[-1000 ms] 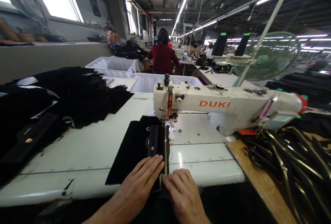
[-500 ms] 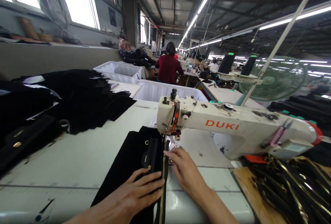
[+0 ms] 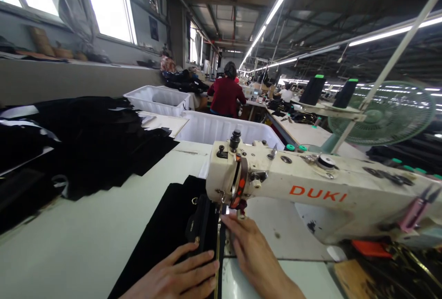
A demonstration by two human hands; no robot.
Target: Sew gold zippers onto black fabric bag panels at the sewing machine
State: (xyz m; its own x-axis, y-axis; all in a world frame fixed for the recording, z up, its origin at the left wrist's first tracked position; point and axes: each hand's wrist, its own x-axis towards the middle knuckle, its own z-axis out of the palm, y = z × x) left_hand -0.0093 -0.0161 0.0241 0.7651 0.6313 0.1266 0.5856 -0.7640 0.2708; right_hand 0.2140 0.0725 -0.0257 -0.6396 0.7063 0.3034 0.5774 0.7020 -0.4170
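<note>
A black fabric piece (image 3: 152, 234) with a black flap and small gold fittings lies on the sewing table, its far end at the needle of the sewing machine (image 3: 255, 170). Along its right side runs a zipper (image 3: 218, 244) with gold teeth, reaching under the presser foot. My left hand (image 3: 188, 271) rests flat on the fabric, fingers spread, fingertips beside the zipper. Close to the needle, my right hand (image 3: 253, 248) has its fingers together on the zipper's right edge; the thumb is hidden.
Stacked black fabric pieces (image 3: 93, 147) cover the table's left side. White plastic bins (image 3: 224, 126) stand behind the machine. Pink-handled snips (image 3: 414, 211) rest against the machine's right end. A green fan (image 3: 376, 115) and a seated person in dark red (image 3: 226, 94) are beyond.
The view has shifted closer to the machine, which appears larger and lower. Both hands remain on the work; the fabric and zipper sit slightly further under the needle.
</note>
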